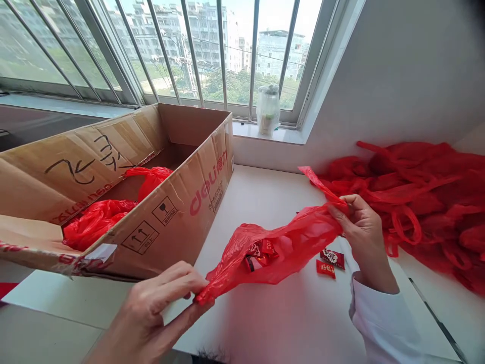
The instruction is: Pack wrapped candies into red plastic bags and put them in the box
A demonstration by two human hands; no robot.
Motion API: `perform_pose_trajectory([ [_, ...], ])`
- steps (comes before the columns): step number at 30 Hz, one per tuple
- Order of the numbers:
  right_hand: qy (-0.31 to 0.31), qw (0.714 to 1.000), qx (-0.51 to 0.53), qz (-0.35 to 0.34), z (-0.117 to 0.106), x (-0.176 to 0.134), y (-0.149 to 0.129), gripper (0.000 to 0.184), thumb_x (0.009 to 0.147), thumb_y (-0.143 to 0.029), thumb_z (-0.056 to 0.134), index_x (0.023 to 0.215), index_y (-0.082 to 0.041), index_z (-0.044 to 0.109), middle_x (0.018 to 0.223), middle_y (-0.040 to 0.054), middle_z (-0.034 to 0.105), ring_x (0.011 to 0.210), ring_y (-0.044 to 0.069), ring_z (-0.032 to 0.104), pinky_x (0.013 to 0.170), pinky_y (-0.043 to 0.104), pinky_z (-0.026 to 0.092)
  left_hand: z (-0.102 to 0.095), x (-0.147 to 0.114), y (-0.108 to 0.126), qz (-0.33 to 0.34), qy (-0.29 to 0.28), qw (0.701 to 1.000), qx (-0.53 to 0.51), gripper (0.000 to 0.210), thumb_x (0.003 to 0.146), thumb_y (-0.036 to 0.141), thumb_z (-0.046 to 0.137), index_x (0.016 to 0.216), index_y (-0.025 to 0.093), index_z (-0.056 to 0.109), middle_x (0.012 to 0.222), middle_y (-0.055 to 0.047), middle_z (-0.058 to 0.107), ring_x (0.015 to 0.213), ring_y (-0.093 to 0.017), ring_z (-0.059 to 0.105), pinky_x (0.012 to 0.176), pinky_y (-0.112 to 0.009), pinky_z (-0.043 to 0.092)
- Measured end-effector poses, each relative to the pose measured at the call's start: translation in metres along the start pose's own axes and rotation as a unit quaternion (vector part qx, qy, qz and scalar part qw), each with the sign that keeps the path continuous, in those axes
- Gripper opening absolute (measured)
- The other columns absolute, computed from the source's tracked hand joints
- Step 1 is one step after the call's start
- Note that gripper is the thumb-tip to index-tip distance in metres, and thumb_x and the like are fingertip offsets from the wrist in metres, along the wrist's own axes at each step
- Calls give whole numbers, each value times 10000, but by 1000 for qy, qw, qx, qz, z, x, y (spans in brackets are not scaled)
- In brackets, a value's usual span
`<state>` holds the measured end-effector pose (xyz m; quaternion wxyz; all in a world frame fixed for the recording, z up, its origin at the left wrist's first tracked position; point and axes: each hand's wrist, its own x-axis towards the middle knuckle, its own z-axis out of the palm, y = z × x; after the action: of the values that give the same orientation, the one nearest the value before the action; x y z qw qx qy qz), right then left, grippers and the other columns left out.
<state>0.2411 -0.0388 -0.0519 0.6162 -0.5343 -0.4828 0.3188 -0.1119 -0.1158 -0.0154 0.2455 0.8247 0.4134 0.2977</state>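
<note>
A thin red plastic bag [293, 242] is stretched between my two hands above the white table. My left hand [161, 303] pinches its near left end between thumb and fingers. At the other end, my right hand [359, 222] grips the bag by its handle, and a strip sticks up past the fingers. Several small red wrapped packets [262, 253] lie inside the bag, seen through its opening. On the table below my right hand are a dark red packet [333, 258] and a smaller bright red packet [326, 269].
An open cardboard box [178, 222] stands at the left with red plastic bags [99, 220] inside. A heap of red plastic bags [428, 192] fills the right side against the wall. A plastic-covered cup [267, 111] sits on the sill of the barred window.
</note>
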Motion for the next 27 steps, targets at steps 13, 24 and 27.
perform_pose_trajectory([
  [13,-115,983,134,46,32,54,-10,266,707,-306,727,947,-244,631,920,-3,665,657,89,553,554,200,432,23,99,9,153,130,933,-300,702,769,290,729,1384,306,390,1409,-90,465,1332,-319,384,1153,-531,235],
  [24,121,963,-41,-236,3,-43,-41,220,775,-130,664,927,-287,633,877,6,577,809,164,559,734,306,453,45,98,11,80,115,906,-399,643,859,303,629,1423,308,320,1186,-92,570,1126,-295,545,941,-462,496],
  [27,-57,903,-195,-379,7,-68,-80,346,806,-56,582,1032,-311,641,864,8,625,796,178,593,710,315,474,47,98,22,91,68,907,-406,622,874,303,616,1422,331,323,1220,-88,554,1151,-307,531,921,-464,513],
])
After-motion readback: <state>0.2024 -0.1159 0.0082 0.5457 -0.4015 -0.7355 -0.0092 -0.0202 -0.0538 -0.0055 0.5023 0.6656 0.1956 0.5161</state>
